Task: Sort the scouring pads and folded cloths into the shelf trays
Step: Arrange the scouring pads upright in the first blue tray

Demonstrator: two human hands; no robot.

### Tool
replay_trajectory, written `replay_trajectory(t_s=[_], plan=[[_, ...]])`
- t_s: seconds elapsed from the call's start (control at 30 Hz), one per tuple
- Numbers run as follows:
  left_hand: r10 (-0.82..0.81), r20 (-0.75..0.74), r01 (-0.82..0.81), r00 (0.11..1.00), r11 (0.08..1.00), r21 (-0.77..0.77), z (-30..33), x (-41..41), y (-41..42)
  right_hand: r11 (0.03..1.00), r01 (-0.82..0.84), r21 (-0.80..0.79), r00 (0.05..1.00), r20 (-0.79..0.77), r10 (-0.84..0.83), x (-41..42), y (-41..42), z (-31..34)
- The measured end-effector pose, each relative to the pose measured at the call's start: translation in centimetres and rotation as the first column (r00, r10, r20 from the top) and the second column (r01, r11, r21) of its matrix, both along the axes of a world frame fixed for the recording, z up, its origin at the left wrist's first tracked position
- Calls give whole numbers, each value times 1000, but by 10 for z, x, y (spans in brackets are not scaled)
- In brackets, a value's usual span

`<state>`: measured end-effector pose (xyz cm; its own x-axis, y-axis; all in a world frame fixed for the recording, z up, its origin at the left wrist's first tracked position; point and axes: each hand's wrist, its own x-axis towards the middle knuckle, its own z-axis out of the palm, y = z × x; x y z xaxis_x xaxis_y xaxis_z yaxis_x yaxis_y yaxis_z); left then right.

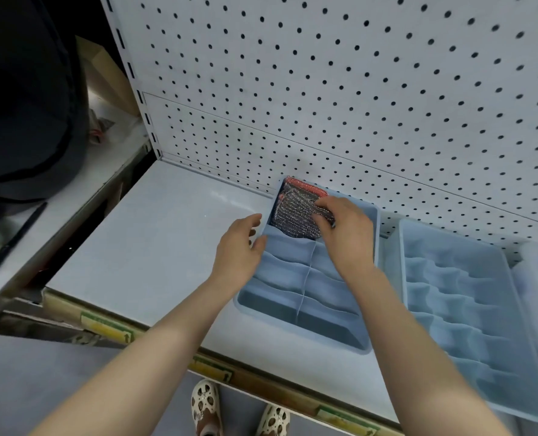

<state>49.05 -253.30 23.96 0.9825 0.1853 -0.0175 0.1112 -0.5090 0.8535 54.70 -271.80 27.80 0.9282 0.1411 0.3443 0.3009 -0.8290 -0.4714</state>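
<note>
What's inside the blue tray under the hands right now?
The blue tray holds dark glittery scouring pads with a red edge in its rear compartment, under the right hand. The nearer compartments look empty. What lies beneath the top pad is covered.

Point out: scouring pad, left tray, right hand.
scouring pad [293,217]: head view, middle of its silver mesh face
left tray [296,324]: head view, bare front compartment floor
right hand [346,229]: head view, back of hand
</note>
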Motion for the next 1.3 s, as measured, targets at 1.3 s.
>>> replay_trajectory(t_s=[1.3], plan=[[-543, 191, 453, 818, 812, 368, 73, -4, -229, 750, 638, -175, 732, -166, -661, -151, -379, 64]])
